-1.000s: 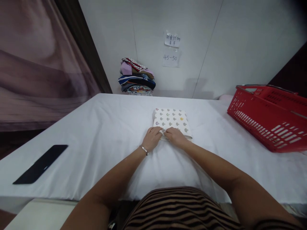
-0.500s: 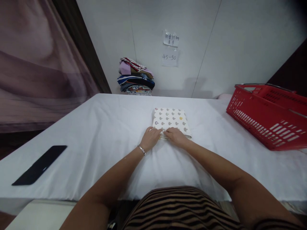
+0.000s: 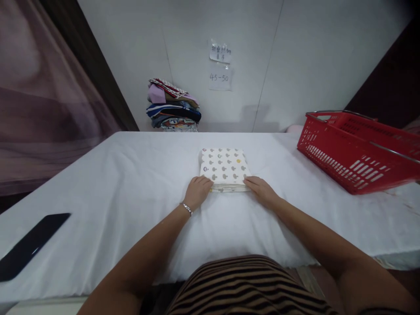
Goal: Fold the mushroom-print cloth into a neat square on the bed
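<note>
A folded white cloth (image 3: 225, 165) with small grey and a few coloured mushroom-like prints lies flat on the white-covered table, its layered edge facing me. At its near left corner, my left hand (image 3: 198, 191), with a bracelet at the wrist, has its fingers closed on the cloth. The fingertips of my right hand (image 3: 262, 191) grip the near right corner, fingers held together. The front edge between both hands shows several stacked layers.
A red basket (image 3: 348, 151) with metal handles stands at the right. Stacked folded fabrics (image 3: 173, 107) are behind the table, below paper signs (image 3: 220, 78) on the wall. A flat black object (image 3: 31, 245) lies at the left, and the white tablecloth (image 3: 131, 183) has wrinkles.
My right hand has moved from the middle of the cloth's front edge to its right corner. My left hand is now at the left corner. The camera view has shifted slightly.
</note>
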A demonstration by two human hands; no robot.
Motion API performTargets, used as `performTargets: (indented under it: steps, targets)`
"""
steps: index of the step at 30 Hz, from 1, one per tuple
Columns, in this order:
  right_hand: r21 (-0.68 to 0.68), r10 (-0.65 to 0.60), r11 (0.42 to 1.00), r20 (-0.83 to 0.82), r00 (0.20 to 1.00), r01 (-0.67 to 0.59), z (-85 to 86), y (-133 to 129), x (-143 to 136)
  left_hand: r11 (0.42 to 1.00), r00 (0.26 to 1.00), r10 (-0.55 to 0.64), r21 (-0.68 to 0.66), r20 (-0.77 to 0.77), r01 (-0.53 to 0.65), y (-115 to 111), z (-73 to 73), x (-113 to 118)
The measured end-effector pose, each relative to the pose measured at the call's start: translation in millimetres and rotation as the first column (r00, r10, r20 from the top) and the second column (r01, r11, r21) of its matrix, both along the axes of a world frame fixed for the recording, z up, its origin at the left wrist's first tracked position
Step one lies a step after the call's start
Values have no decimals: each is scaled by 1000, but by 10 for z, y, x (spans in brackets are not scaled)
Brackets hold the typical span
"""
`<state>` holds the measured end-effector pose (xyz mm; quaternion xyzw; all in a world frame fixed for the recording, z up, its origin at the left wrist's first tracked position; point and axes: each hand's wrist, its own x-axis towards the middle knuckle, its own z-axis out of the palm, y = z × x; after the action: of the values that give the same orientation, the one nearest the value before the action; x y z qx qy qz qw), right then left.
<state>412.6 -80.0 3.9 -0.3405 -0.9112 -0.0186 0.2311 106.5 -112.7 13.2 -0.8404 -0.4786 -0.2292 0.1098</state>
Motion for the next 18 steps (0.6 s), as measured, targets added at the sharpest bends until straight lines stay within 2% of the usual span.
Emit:
performTargets:
  steps: [4,8,12,18]
  targets:
    - [-41,14,999,-152,988,-20,-23,-26,11,1000,1000,5,-4,-25,-5,-49,78,67]
    - [-48,-49,998,-215,975,40,2,-48,33,999,999,-33,22,-29,34,-49,128,222]
    - [-101,-186,981,-224,957,167,5,-25,75,999,997,-54,-8,-63,54,49,102,375]
    - [-164,-184,974,-193,964,153,12,20,83,993,1000,-17,-114,-16,15,160,62,421]
